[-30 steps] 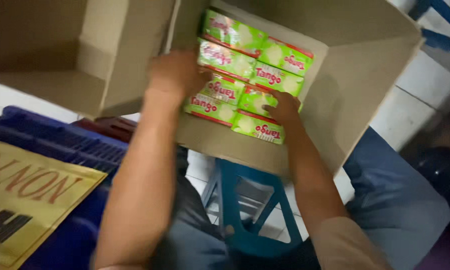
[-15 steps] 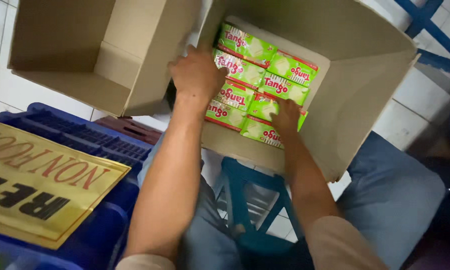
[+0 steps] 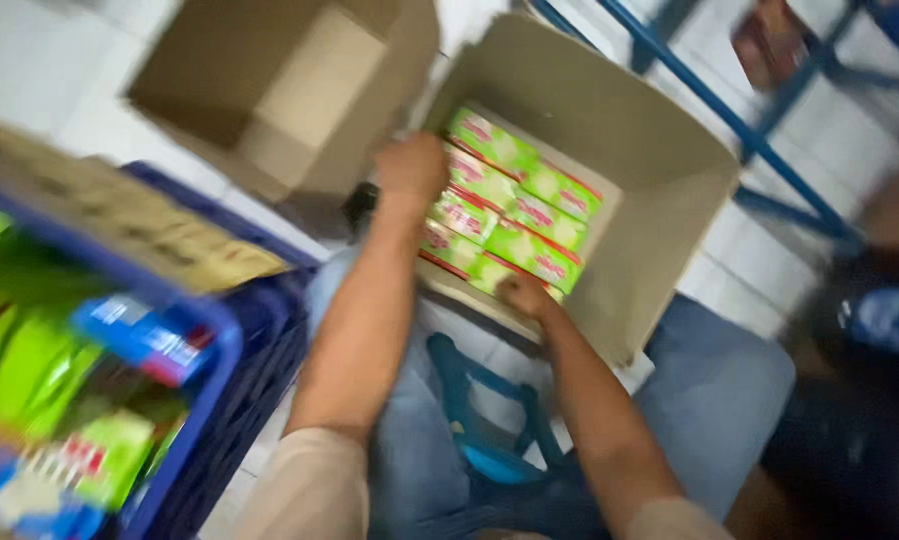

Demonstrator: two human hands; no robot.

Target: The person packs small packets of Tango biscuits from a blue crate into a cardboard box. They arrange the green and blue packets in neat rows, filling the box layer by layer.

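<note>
Both hands are inside an open carton (image 3: 660, 170) that lies toward one o'clock from the frame's middle. The left hand (image 3: 412, 168) sits at the upper left edge of a block of green packets (image 3: 515, 212), fingers curled against the packets' side; the blur hides whether it actually grips one. The right hand (image 3: 522, 295) rests at the block's lower edge, about five o'clock from the left hand, fingers bent onto a packet; its grip cannot be told either. The packets fill the carton's bottom in tight rows. A second, empty carton (image 3: 280, 90) stands at eleven o'clock, just beside the first. A blue crate (image 3: 220, 350) holding mixed goods sits at eight o'clock, with a cardboard sheet (image 3: 120, 215) lying across its top.
</note>
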